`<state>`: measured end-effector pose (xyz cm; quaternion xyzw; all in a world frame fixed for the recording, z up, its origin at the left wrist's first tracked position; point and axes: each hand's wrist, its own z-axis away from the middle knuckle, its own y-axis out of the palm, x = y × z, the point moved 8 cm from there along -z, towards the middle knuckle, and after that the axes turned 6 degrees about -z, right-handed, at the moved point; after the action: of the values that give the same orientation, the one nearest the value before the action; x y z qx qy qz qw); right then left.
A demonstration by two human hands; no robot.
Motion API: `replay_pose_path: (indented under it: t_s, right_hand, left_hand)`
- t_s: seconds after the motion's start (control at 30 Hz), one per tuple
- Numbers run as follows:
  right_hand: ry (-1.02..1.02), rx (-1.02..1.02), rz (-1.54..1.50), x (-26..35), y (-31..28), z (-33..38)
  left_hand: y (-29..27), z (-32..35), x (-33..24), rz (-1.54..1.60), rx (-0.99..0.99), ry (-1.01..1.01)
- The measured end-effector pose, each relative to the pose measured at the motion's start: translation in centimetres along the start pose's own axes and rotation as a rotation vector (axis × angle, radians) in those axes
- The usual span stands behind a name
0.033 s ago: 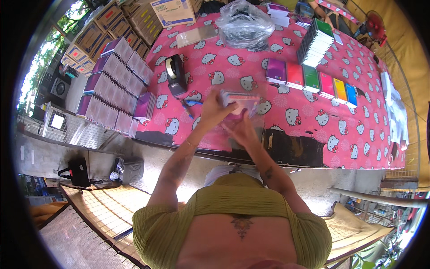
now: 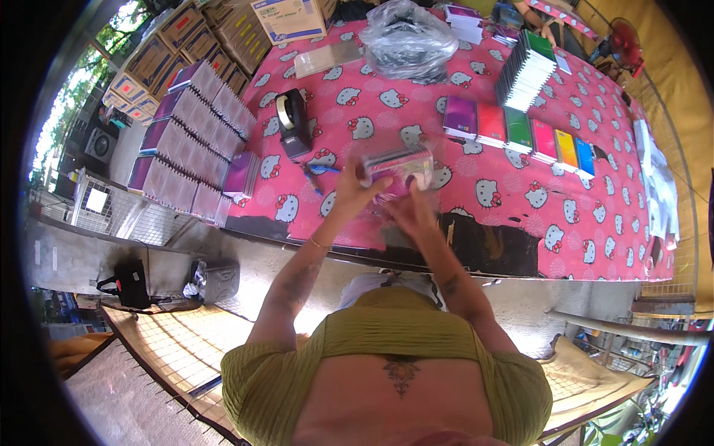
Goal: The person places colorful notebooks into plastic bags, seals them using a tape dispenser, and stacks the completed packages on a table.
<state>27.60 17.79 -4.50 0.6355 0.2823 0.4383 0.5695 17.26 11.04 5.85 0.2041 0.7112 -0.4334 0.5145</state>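
Between my two hands, above the near middle of the table, is a small notebook bundle (image 2: 400,165) in what looks like clear plastic wrap, its edges partly blurred. My left hand (image 2: 358,186) grips its left side, thumb across the front. My right hand (image 2: 413,211) pinches the lower right, its fingertips partly hidden. Left of them lie a blue pen (image 2: 311,178) and a blue-handled tool (image 2: 323,169). Beyond these stands a black tape dispenser (image 2: 293,125). To the right runs a row of small notebooks with purple (image 2: 460,119), red, green, pink, yellow and blue covers.
Tall stacks of spiral notebooks (image 2: 190,145) line the table's left edge. A green-topped notebook stack (image 2: 525,74) rises at the back right, near another person's hand (image 2: 549,32). A clear plastic bag (image 2: 409,41) and cardboard boxes (image 2: 290,21) stand at the back.
The bundle has tilted in my hands, so more of its upper edge shows. My left fingers have shifted slightly on it.
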Motion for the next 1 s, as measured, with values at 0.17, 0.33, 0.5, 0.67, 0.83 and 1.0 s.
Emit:
replay_pose_path:
  t_s: [0.17, 0.33, 0.5, 0.67, 0.83, 1.0]
  right_hand:
    - [-0.263, 0.107, 1.533, 7.5, 4.4, 0.0]
    - [-0.22, 0.205, 1.388, 8.3, 6.3, -1.0]
    - [-0.799, 0.118, 1.667, 12.3, 16.4, 1.7]
    - [-0.708, 0.196, 2.301, 5.0, 20.7, 2.5]
    - [-0.754, 0.204, 2.342, 4.2, 18.9, 1.5]
    - [-0.579, 0.155, 2.263, 3.4, 19.2, 1.8]
  left_hand:
    - [-0.6, 2.6, 8.5, 0.471, -0.051, -0.07]
    - [-1.4, -0.7, -1.2, -0.209, -0.15, 0.282]
    - [-7.4, -2.3, 1.0, -0.003, -0.381, 0.04]
    - [-22.9, -6.2, 17.5, -0.222, -0.654, -0.341]
    - [-21.8, -7.7, 19.4, 0.238, -0.608, -0.214]
    - [-20.9, -4.2, 20.6, 0.106, -0.721, -0.314]
